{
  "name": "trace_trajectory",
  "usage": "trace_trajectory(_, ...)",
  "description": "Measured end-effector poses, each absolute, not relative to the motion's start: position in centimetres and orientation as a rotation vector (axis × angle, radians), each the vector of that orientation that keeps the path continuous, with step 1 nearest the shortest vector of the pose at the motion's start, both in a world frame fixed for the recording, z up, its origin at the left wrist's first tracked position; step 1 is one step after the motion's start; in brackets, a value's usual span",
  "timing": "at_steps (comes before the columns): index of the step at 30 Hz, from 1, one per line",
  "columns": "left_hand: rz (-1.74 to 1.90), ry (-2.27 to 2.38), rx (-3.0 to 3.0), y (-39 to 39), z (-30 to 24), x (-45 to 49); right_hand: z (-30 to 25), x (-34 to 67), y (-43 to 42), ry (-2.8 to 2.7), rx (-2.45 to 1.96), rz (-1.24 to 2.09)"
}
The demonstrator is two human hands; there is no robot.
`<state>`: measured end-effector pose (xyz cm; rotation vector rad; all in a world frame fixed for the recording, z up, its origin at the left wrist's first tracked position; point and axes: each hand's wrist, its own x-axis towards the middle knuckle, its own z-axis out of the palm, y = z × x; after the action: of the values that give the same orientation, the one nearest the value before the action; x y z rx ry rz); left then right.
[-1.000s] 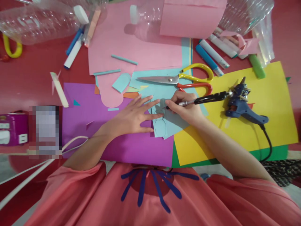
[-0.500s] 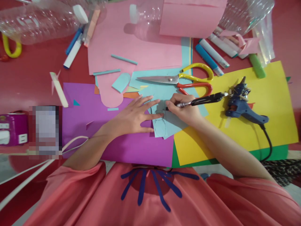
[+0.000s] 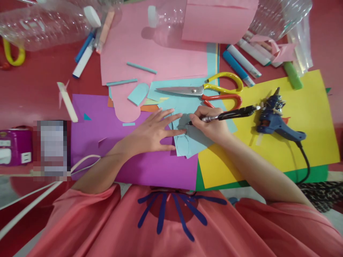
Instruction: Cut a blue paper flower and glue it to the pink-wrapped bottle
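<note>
My left hand (image 3: pixel 158 132) lies flat with fingers spread, its fingertips on the left part of a light blue paper (image 3: pixel 199 144). In my right hand (image 3: pixel 214 125) is a black pen (image 3: pixel 235 113), its tip at the paper just right of my left fingertips. Rounded outlines are drawn on the paper, one below my index and middle fingers. Scissors (image 3: pixel 194 90) with one yellow and one red handle lie just beyond my right hand, blades closed and pointing left. A cut light blue piece (image 3: pixel 138 94) with a rounded end rests on pink paper.
Purple paper (image 3: pixel 160 171) and yellow paper (image 3: pixel 294 150) lie under my arms. At the right is a blue glue gun (image 3: pixel 281 125) with a cord. Plastic bottles (image 3: pixel 50 25), pink paper (image 3: pixel 160 60) and markers (image 3: pixel 237 67) lie along the back. A purple box (image 3: pixel 16 146) stands left.
The pen tip and right hand have shifted very slightly. My left hand stays in place with its fingers spread.
</note>
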<state>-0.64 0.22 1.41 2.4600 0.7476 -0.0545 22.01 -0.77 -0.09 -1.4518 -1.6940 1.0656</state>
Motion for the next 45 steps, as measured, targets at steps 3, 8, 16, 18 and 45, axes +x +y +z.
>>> trace_trajectory(3, -0.067, 0.755, 2.458, 0.21, 1.51, -0.63, -0.17, 22.11, -0.73, -1.663, -1.496, 1.042)
trace_trajectory(8, -0.052, 0.752, 2.476, 0.19, 1.41, -0.72, -0.22, 22.02, -0.81, -1.674, -1.450, 1.076)
trace_trajectory(16, -0.033, 0.751, 2.477, 0.13, 1.39, -0.73, -0.25, 22.25, -0.67, -1.656, -1.481, 1.042)
trace_trajectory(18, -0.024, 0.748, 2.489, 0.10, 1.34, -0.77, -0.28, 22.27, -0.64, -1.648, -1.485, 1.032)
trace_trajectory(45, 0.028, 0.678, 2.612, -0.43, 1.25, -0.65, -0.24, 22.18, -0.46, -1.510, -1.392, 1.078)
